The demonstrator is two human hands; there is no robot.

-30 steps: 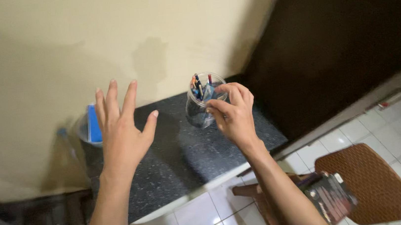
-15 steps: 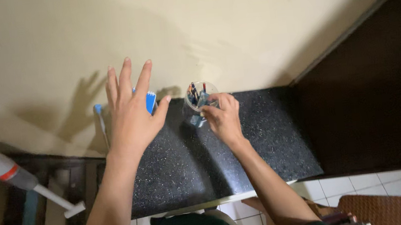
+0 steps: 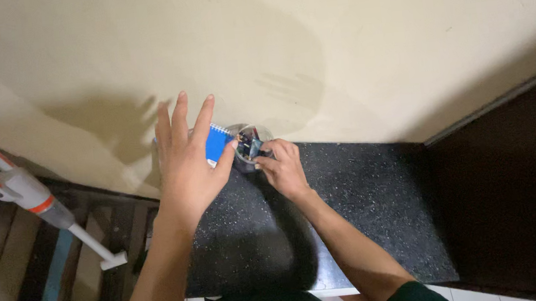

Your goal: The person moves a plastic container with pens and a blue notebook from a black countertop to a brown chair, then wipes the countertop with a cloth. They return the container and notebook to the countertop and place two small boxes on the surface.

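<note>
Dark speckled tabletop (image 3: 354, 208): set against a cream wall (image 3: 349, 36), its near edge pale, its far left corner carrying the items listed below.

Clear jar (image 3: 249, 147): stands upright at the far left corner of the tabletop, close to the wall. Transparent, round mouth. Holds several pens (image 3: 247, 138), their tips pointing up and out of the rim; colours mixed, dark and red among them. Individual pens too small to count.

Right hand (image 3: 283, 169): at the right side of the jar, fingers curled against its rim and wall, thumb and forefinger pinched narrow at the mouth among the pens. Whether one pen is actually gripped cannot be told. Forearm runs back toward the near edge of the tabletop.

Left hand (image 3: 188, 162): spread wide, fingers splayed and extended toward the wall, palm down, holding nothing. It hovers over the far left corner of the tabletop, its thumb near the left side of the jar.

Blue notebook (image 3: 217, 142): spiral-bound, partly hidden under the left hand, just beside the jar on its left, at the wall.

Stick vacuum (image 3: 20, 193): white and grey with an orange-red band, leaning at the left, off the tabletop, over dark slats (image 3: 24, 289).

Shadows of both hands fall on the wall.
</note>
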